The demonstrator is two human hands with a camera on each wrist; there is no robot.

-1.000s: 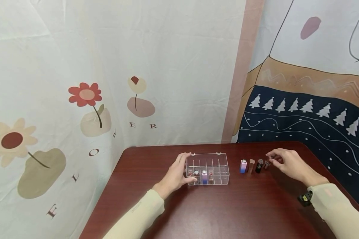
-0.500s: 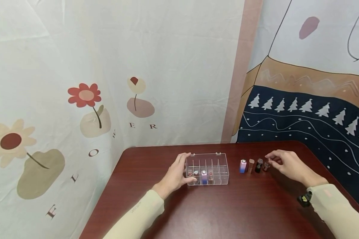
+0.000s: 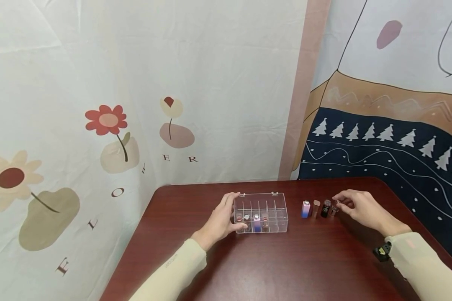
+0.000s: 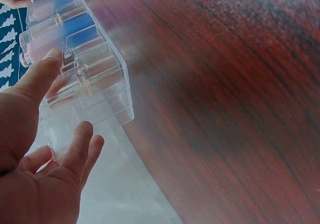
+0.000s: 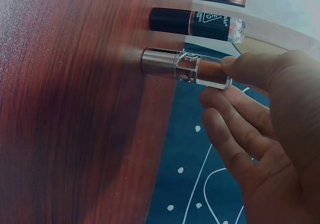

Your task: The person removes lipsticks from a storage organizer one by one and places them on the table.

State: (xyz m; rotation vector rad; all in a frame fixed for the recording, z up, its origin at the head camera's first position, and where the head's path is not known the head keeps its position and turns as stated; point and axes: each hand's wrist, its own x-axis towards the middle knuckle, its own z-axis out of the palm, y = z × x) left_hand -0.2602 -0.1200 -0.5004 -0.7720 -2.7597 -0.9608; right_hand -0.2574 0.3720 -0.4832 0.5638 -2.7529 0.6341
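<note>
My left hand (image 3: 219, 218) holds the left end of a clear divided box (image 3: 281, 225), thumb over the front and fingers toward the back. Inside its front row stand several lipsticks, among them a pink-and-blue lipstick (image 3: 257, 225). At the right, my right hand (image 3: 365, 210) pinches the clear cap of a silver-based lipstick (image 5: 157, 61) between thumb and finger. That lipstick stands at the right end of a short row. Beside it are a black lipstick (image 3: 325, 210), a brown lipstick (image 3: 316, 209) and another pink-and-blue lipstick (image 3: 305, 210).
Everything stands on a dark red-brown table (image 3: 286, 267). Behind it hangs a pale cloth (image 3: 226, 104) printed with flowers; a dark blue printed cloth (image 3: 361, 156) borders the right side. The box's back compartments show no lipsticks.
My right hand has shifted slightly to the left, and the silver-based lipstick now stands closer to the black one. The left hand has stayed on the box.
</note>
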